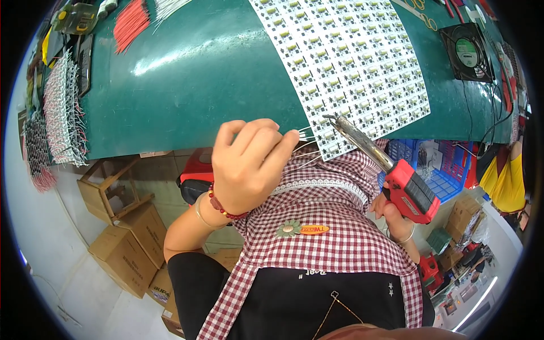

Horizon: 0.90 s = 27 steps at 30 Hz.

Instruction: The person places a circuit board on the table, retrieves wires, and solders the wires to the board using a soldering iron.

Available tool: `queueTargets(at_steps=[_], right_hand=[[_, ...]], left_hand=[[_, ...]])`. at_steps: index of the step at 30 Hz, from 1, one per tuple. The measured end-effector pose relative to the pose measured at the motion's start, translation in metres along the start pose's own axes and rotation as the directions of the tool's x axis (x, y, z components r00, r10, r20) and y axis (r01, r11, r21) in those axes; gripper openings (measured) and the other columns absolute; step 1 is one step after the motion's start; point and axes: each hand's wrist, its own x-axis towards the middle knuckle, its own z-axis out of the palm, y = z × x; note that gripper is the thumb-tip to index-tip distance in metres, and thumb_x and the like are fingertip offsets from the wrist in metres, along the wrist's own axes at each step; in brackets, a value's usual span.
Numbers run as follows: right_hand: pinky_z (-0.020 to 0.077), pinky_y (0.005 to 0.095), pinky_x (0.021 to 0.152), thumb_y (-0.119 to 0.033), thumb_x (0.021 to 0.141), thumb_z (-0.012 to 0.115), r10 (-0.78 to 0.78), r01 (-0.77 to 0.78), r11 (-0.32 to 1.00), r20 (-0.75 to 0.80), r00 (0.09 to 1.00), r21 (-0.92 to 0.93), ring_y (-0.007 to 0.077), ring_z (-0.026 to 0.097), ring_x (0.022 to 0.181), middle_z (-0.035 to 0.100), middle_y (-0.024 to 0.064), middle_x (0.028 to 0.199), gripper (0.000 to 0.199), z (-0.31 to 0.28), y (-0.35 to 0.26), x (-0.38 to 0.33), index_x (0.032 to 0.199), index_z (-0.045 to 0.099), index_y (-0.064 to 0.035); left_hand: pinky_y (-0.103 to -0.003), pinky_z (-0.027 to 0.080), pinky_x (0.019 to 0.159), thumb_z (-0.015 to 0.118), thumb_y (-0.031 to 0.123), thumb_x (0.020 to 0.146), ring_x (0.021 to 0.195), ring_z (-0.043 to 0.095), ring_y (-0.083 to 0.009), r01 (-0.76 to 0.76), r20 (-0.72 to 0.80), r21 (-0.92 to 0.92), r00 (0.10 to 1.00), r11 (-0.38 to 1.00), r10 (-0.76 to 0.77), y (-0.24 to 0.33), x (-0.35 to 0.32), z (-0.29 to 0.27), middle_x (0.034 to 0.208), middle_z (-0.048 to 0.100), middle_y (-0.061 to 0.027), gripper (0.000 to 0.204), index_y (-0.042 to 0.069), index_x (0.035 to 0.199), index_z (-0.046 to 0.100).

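Observation:
A large white panel of small circuit boards (362, 68) lies on the green mat, its near corner reaching past the table edge towards me. My left hand (249, 156) is closed by that corner, pinching thin white wires (306, 136) between thumb and fingers. Some wire ends trail below it over the checked apron. In my right hand (395, 220) is a red and black soldering gun (409, 191). Its metal barrel slants up and left, and the dark tip is over the near end of the panel, close to the wires. Whether the tip touches a board I cannot tell.
Red wires (130, 27) and white wires (169, 7) lie at the back left. Bundled wires (63, 107) hang over the left table edge. A black fan (467, 54) stands at the right, its cables trailing. Below are a blue basket (442, 180) and cardboard boxes (122, 263).

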Motion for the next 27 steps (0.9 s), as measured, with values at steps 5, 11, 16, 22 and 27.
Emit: queueTargets(at_steps=[5, 11, 16, 22, 27], right_hand=[[0.0501, 0.0374, 0.066, -0.028, 0.095, 0.065, -0.028, 0.031, 0.999, 0.064, 0.998, -0.036, 0.0179, 0.054, 0.062, 0.056, 0.0078, 0.07, 0.058, -0.004, 0.005, 0.002, 0.138, 0.044, 0.0046], [0.0496, 0.0375, 0.069, -0.025, 0.097, 0.063, 0.013, 0.005, 0.983, 0.098, 0.995, -0.183, 0.0173, 0.054, 0.064, 0.056, 0.0082, 0.072, 0.048, -0.015, 0.018, -0.009, 0.134, 0.046, 0.0008], [0.0477, 0.0341, 0.062, -0.013, 0.084, 0.071, 0.023, -0.032, 0.962, -0.039, 0.999, -0.273, 0.0205, 0.063, 0.067, 0.066, 0.0053, 0.076, 0.012, -0.011, 0.014, -0.008, 0.09, 0.068, -0.0032], [0.0477, 0.036, 0.063, -0.012, 0.081, 0.072, 0.04, -0.05, 0.941, -0.038, 0.998, -0.334, 0.0245, 0.065, 0.068, 0.067, 0.0068, 0.077, 0.012, -0.013, 0.017, -0.01, 0.09, 0.069, -0.0038], [0.0482, 0.0367, 0.063, -0.009, 0.077, 0.073, -0.015, -0.005, 0.868, -0.037, 0.999, -0.496, 0.0265, 0.065, 0.068, 0.067, 0.0079, 0.078, 0.014, -0.015, 0.02, -0.015, 0.089, 0.069, -0.0043]], left_hand=[[-0.034, 0.044, 0.068, 0.069, 0.0, 0.067, 0.079, 0.064, -0.0183, -0.052, 0.026, -0.048, 0.998, 0.997, 0.054, -0.011, 0.008, 0.019, 0.076, 0.058, -0.002, 0.022, 0.006, 0.088, 0.072], [-0.035, 0.044, 0.072, 0.067, 0.006, 0.071, 0.084, 0.062, -0.0177, -0.072, 0.043, -0.037, 0.996, 0.997, 0.074, -0.014, 0.004, 0.027, 0.081, 0.055, -0.0026, 0.019, 0.005, 0.09, 0.069], [-0.033, 0.043, 0.068, 0.071, 0.0, 0.067, 0.077, 0.063, -0.0192, -0.037, 0.006, -0.093, 0.999, 0.995, 0.038, -0.015, 0.005, 0.029, 0.075, 0.057, -0.0021, 0.022, 0.006, 0.087, 0.071], [-0.033, 0.043, 0.068, 0.071, 0.0, 0.066, 0.078, 0.062, -0.0195, -0.032, 0.018, -0.112, 0.999, 0.993, 0.034, -0.014, 0.007, 0.029, 0.076, 0.056, -0.002, 0.022, 0.006, 0.087, 0.071], [-0.033, 0.043, 0.068, 0.069, 0.0, 0.066, 0.077, 0.062, -0.0193, -0.037, 0.035, -0.094, 0.999, 0.995, 0.041, -0.012, 0.008, 0.028, 0.076, 0.056, -0.002, 0.022, 0.006, 0.088, 0.07]])
